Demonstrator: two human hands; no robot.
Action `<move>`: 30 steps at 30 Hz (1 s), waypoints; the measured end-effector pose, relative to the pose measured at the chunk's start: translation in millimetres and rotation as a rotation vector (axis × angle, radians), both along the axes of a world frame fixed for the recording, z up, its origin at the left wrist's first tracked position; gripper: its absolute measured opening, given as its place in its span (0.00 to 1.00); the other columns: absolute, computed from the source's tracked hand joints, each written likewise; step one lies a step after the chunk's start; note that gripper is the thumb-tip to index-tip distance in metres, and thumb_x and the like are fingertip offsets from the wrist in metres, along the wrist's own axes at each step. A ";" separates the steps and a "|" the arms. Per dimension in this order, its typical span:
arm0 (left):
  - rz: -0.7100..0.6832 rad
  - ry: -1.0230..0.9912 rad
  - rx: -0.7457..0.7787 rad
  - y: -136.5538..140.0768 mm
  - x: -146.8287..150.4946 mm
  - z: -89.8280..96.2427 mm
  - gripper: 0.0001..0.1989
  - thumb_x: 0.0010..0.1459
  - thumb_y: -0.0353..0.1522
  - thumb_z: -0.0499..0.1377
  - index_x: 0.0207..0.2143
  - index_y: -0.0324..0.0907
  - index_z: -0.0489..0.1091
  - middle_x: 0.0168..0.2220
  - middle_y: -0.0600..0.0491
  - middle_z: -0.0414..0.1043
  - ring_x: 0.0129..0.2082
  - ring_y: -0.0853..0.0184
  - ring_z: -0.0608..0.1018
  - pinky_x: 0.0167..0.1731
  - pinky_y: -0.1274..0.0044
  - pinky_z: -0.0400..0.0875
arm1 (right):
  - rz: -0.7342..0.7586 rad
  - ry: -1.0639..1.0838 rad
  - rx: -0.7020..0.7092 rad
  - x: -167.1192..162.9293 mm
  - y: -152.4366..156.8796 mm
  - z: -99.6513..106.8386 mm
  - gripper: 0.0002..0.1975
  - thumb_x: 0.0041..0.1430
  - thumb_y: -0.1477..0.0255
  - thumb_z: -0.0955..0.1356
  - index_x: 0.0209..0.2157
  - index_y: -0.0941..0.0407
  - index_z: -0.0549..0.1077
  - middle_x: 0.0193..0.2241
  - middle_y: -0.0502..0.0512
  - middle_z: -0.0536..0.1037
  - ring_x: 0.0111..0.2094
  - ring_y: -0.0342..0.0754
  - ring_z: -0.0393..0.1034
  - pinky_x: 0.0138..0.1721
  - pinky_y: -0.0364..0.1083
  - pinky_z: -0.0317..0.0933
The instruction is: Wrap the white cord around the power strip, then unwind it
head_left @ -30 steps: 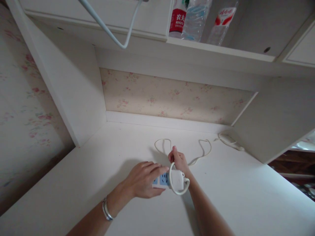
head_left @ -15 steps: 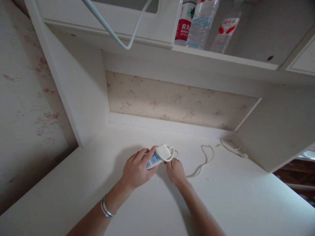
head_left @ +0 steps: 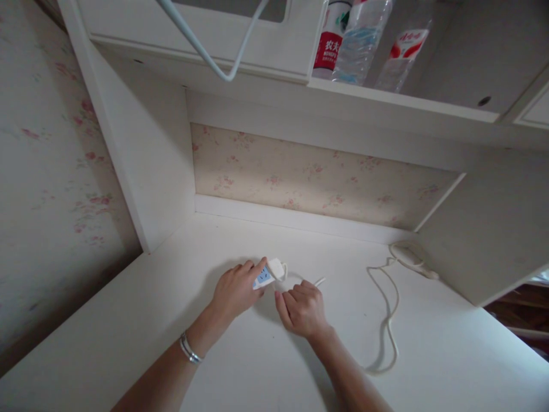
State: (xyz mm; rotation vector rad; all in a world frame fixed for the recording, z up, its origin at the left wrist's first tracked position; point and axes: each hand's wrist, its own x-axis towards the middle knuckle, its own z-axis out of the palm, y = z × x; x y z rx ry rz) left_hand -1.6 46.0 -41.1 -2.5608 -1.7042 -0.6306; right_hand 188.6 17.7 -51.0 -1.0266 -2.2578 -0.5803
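Note:
A white power strip with a blue socket face (head_left: 263, 277) is gripped by my left hand (head_left: 235, 289), its fingers wrapped round the body. At its right end sits a white plug (head_left: 275, 268) with a loop of cable beside it. My right hand (head_left: 302, 309) is closed just right of the strip, apart from it, with a thin white cable (head_left: 319, 281) in its fist; a short end sticks out above the knuckles. The fingers partly hide that cable. Both hands are above the white desktop (head_left: 240, 366).
A loose cream cable (head_left: 392, 320) curves across the desk on the right, leading to a coil (head_left: 412, 257) by the side panel. Bottles (head_left: 362, 43) stand on the shelf above. A pale blue cord (head_left: 206, 54) hangs in front of the cabinet.
My right hand has turned and pulled slightly away from the plug, with a cable end now showing above it. The loose cable on the right has shifted rightward and toward me.

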 end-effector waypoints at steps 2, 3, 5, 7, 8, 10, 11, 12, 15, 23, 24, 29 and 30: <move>-0.104 0.062 -0.010 -2.1 1.5 -3.9 0.31 0.54 0.38 0.59 0.59 0.52 0.55 0.43 0.49 0.70 0.39 0.59 0.73 0.38 0.72 0.66 | 0.050 0.017 0.034 0.5 -1.5 1.5 0.18 0.61 0.73 0.62 0.17 0.56 0.66 0.13 0.51 0.67 0.19 0.42 0.57 0.27 0.47 0.44; -0.153 0.088 -0.010 -3.9 2.8 -4.6 0.31 0.54 0.38 0.59 0.59 0.52 0.55 0.43 0.50 0.70 0.39 0.59 0.73 0.38 0.71 0.66 | 0.067 0.036 0.056 1.4 -1.8 2.6 0.18 0.60 0.74 0.62 0.16 0.56 0.65 0.13 0.50 0.66 0.19 0.42 0.56 0.27 0.47 0.43; -0.246 0.131 -0.006 -8.7 6.4 -3.5 0.30 0.54 0.39 0.58 0.59 0.52 0.54 0.42 0.51 0.70 0.40 0.59 0.73 0.40 0.70 0.66 | 0.097 0.094 0.095 4.7 -1.3 5.2 0.18 0.59 0.76 0.62 0.15 0.56 0.64 0.12 0.49 0.65 0.18 0.41 0.54 0.26 0.47 0.43; -0.345 0.169 -0.014 -14.4 10.5 -0.1 0.29 0.54 0.39 0.58 0.58 0.52 0.56 0.40 0.52 0.71 0.40 0.60 0.74 0.40 0.70 0.67 | 0.118 0.165 0.105 10.3 0.3 7.9 0.19 0.59 0.77 0.61 0.14 0.56 0.61 0.12 0.49 0.63 0.18 0.41 0.52 0.26 0.47 0.43; -0.393 0.187 -0.021 -17.3 12.6 2.0 0.27 0.53 0.40 0.58 0.56 0.52 0.58 0.39 0.53 0.71 0.39 0.61 0.74 0.40 0.71 0.67 | 0.124 0.198 0.096 13.6 1.4 9.0 0.19 0.59 0.77 0.60 0.14 0.56 0.61 0.12 0.49 0.62 0.18 0.41 0.52 0.26 0.47 0.44; -0.473 0.212 -0.030 -22.3 16.0 6.1 0.26 0.52 0.40 0.60 0.54 0.52 0.61 0.37 0.54 0.72 0.37 0.61 0.74 0.39 0.71 0.67 | 0.119 0.260 0.050 19.8 4.0 9.7 0.20 0.60 0.76 0.59 0.14 0.56 0.60 0.12 0.48 0.60 0.18 0.41 0.52 0.27 0.47 0.45; -0.506 0.219 -0.030 -24.2 17.2 7.9 0.26 0.51 0.40 0.60 0.53 0.51 0.61 0.37 0.54 0.72 0.37 0.61 0.74 0.39 0.71 0.68 | 0.110 0.291 0.017 22.4 5.5 9.2 0.21 0.61 0.76 0.58 0.14 0.56 0.59 0.12 0.48 0.60 0.18 0.41 0.52 0.27 0.47 0.45; -0.532 0.224 -0.028 -25.8 18.0 9.5 0.26 0.51 0.40 0.60 0.53 0.51 0.61 0.37 0.54 0.72 0.37 0.61 0.75 0.39 0.71 0.68 | 0.097 0.323 -0.024 24.2 7.0 8.1 0.21 0.62 0.75 0.58 0.14 0.56 0.59 0.12 0.48 0.59 0.18 0.41 0.52 0.27 0.46 0.46; -0.592 0.229 -0.021 -28.6 18.2 13.1 0.28 0.49 0.39 0.61 0.53 0.51 0.61 0.38 0.55 0.72 0.36 0.61 0.75 0.38 0.71 0.68 | 0.058 0.407 -0.173 25.5 11.4 3.4 0.23 0.64 0.72 0.56 0.14 0.56 0.57 0.13 0.47 0.58 0.18 0.41 0.52 0.27 0.45 0.47; -0.642 0.178 -0.074 -29.5 14.6 20.0 0.24 0.47 0.38 0.62 0.49 0.50 0.64 0.37 0.56 0.73 0.35 0.62 0.76 0.34 0.74 0.68 | -0.044 0.567 -0.694 22.8 22.0 1.5 0.26 0.63 0.57 0.57 0.14 0.56 0.54 0.13 0.45 0.53 0.18 0.39 0.50 0.22 0.42 0.45; -0.647 0.163 -0.086 -30.1 14.8 21.0 0.23 0.47 0.38 0.62 0.48 0.50 0.65 0.36 0.56 0.74 0.35 0.62 0.76 0.34 0.74 0.68 | -0.037 0.591 -0.762 24.0 23.7 1.3 0.27 0.62 0.55 0.57 0.14 0.56 0.54 0.14 0.45 0.52 0.18 0.39 0.50 0.22 0.41 0.45; -0.664 0.037 -0.123 -33.6 16.1 25.6 0.21 0.45 0.39 0.63 0.44 0.48 0.66 0.38 0.56 0.74 0.37 0.63 0.76 0.38 0.74 0.68 | -0.031 0.730 -0.927 32.1 34.6 -6.9 0.29 0.61 0.51 0.55 0.16 0.57 0.62 0.15 0.47 0.60 0.20 0.40 0.56 0.24 0.40 0.51; -0.640 -0.003 -0.121 -33.4 15.8 26.1 0.23 0.45 0.39 0.64 0.45 0.48 0.66 0.39 0.56 0.74 0.38 0.63 0.76 0.39 0.74 0.68 | -0.053 0.764 -0.934 33.8 37.0 -9.9 0.30 0.60 0.50 0.55 0.16 0.57 0.63 0.15 0.47 0.61 0.20 0.41 0.57 0.24 0.41 0.51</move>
